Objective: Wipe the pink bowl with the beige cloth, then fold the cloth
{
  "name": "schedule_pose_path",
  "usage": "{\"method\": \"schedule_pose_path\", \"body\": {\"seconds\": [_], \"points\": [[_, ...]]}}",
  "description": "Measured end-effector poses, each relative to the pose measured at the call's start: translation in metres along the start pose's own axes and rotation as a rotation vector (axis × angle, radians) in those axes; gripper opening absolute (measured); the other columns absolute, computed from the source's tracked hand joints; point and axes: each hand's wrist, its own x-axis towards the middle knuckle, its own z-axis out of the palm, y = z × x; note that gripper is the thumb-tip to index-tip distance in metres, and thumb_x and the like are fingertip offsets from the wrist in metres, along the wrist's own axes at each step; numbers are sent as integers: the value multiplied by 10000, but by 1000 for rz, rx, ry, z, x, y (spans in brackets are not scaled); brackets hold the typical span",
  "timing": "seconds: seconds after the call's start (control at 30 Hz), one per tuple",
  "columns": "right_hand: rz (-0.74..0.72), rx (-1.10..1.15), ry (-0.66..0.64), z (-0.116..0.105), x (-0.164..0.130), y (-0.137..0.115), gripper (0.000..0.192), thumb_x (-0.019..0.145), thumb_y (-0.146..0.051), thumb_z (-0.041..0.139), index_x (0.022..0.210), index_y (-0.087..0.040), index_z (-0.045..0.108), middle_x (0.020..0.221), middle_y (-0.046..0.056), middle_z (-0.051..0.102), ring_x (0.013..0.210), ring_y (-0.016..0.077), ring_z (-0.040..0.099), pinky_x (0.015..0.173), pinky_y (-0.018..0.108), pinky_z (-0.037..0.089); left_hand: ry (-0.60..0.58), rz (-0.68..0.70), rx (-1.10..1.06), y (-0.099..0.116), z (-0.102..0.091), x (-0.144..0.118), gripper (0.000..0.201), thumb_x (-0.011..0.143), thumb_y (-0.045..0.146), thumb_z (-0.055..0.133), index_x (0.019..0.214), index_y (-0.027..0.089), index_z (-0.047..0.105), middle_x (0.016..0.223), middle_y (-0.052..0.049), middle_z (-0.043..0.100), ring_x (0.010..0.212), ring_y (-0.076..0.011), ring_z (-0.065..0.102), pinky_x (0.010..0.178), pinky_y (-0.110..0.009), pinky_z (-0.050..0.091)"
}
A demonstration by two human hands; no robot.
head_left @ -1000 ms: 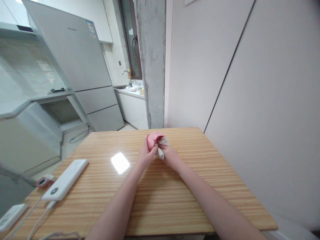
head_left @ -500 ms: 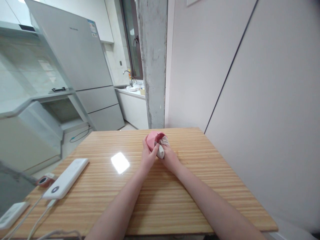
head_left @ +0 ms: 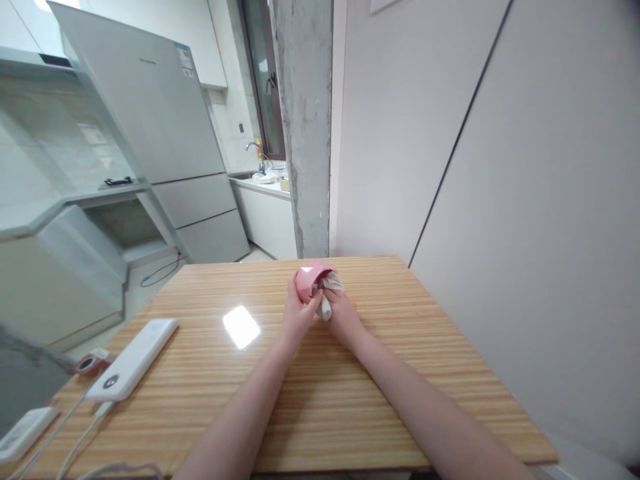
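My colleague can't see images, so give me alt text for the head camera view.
Two hands, left hand and right hand, hold a pink bowl and a pale cloth together over a wooden table. A white power bank lies at the left.

A wooden table (head_left: pixel 350 400) with a striped grain stands against the wall, a bright patch of light glaring at its middle left. At its nine o'clock edge lies a white power bank (head_left: pixel 131 360), with a small red-rimmed gadget (head_left: pixel 87 364) just beside it and white cables (head_left: pixel 75 433) trailing toward seven o'clock.
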Motion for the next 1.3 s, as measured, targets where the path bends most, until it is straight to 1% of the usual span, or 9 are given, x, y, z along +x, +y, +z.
{"method": "schedule_pose_path", "body": {"seconds": [0.17, 0.4, 0.63, 0.8, 0.9, 0.97, 1.03, 1.17, 1.3], "points": [[-2, 29, -24, 1, -1, 0, 329, 826, -104, 510, 1131, -147, 625, 1052, 124, 653, 1019, 235, 573, 896, 383, 497, 20, -21, 92, 7, -2, -1, 599, 780, 383, 610, 1287, 158, 383, 1170, -118, 597, 1103, -231, 573, 954, -366, 446], [-45, -188, -80, -1, 1, 7, 279, 836, -138, 552, 1087, -181, 666, 1072, 120, 660, 1048, 246, 561, 894, 392, 480, -7, 17, 187, 5, -13, 4, 569, 794, 381, 591, 1290, 167, 412, 1237, -118, 565, 1155, -242, 542, 999, -386, 408], [-23, -102, -14, -3, -1, 2, 346, 883, -159, 495, 1212, -158, 601, 1110, 119, 651, 1158, 257, 506, 958, 416, 458, -7, -25, -12, 4, 0, -2, 872, 751, 375, 659, 1436, 175, 157, 1264, -141, 552, 1141, -228, 563, 999, -387, 423], [-109, -112, -96, -6, 4, 6, 311, 874, -177, 530, 1164, -196, 638, 1104, 99, 661, 1119, 247, 539, 961, 422, 461, -15, 11, 118, 11, -14, 3, 636, 790, 359, 609, 1346, 169, 365, 1274, -125, 544, 1185, -245, 526, 1035, -412, 383], [-112, -156, -126, -6, 4, 9, 265, 876, -197, 542, 1111, -196, 665, 1113, 95, 664, 1109, 253, 543, 985, 447, 437, -30, -8, 104, 9, -16, 6, 711, 770, 363, 634, 1382, 172, 326, 1257, -125, 557, 1159, -243, 547, 1024, -410, 398], [-81, -148, -106, -6, 3, 9, 272, 884, -188, 522, 1118, -187, 660, 1121, 100, 659, 1142, 255, 522, 1006, 447, 419, -13, -50, 26, 4, -9, 4, 819, 755, 373, 657, 1428, 185, 228, 1248, -128, 564, 1135, -234, 568, 1001, -398, 424], [-45, -104, -71, -5, 1, 8, 299, 890, -166, 494, 1151, -175, 640, 1130, 108, 649, 1169, 246, 504, 1020, 428, 410, 7, -82, -26, -1, 0, 1, 860, 743, 374, 675, 1434, 198, 194, 1272, -132, 550, 1151, -232, 562, 1000, -388, 429], [-62, -27, -86, -5, 2, 7, 364, 846, -100, 499, 1182, -172, 618, 1101, 106, 656, 1135, 224, 524, 985, 385, 445, 34, -67, 38, -2, 0, 0, 703, 779, 387, 634, 1371, 177, 318, 1321, -138, 514, 1218, -240, 507, 1047, -395, 382], [-96, -87, -118, -6, 4, 10, 303, 841, -138, 540, 1119, -179, 655, 1099, 110, 661, 1116, 231, 540, 988, 397, 442, -59, 34, 151, 6, -16, 6, 621, 780, 353, 624, 1335, 183, 402, 1282, -118, 549, 1199, -251, 518, 1051, -418, 371]]}}
